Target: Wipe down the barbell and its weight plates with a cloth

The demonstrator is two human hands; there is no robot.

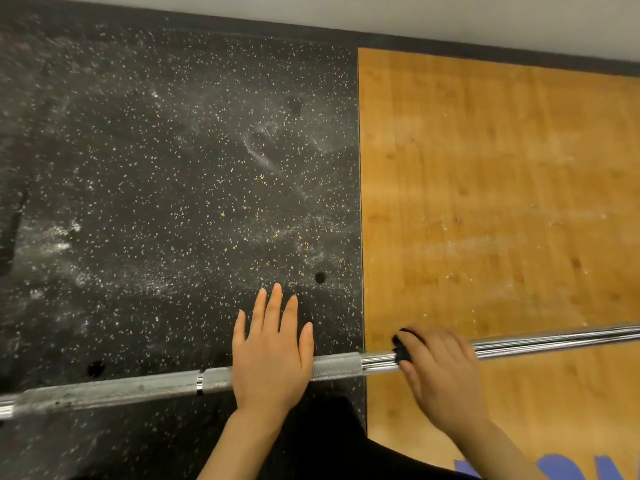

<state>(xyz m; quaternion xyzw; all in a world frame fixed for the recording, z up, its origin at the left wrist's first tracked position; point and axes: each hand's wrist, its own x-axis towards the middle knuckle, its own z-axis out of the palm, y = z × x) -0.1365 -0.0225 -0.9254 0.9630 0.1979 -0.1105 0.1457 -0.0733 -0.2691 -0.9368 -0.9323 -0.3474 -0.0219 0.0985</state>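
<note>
I see the barbell [339,365] lying across the lower view, its long axis running from 8 o'clock to 3 o'clock. My right hand [440,379] curls round the shaft, pinching a dark cloth [401,351] against it. My left hand [273,355] lies flat on the knurling, fingers straight, steadying. Unwiped chrome stretches toward 3 o'clock (no plates in view), so I judge the right hand does the sliding.
</note>
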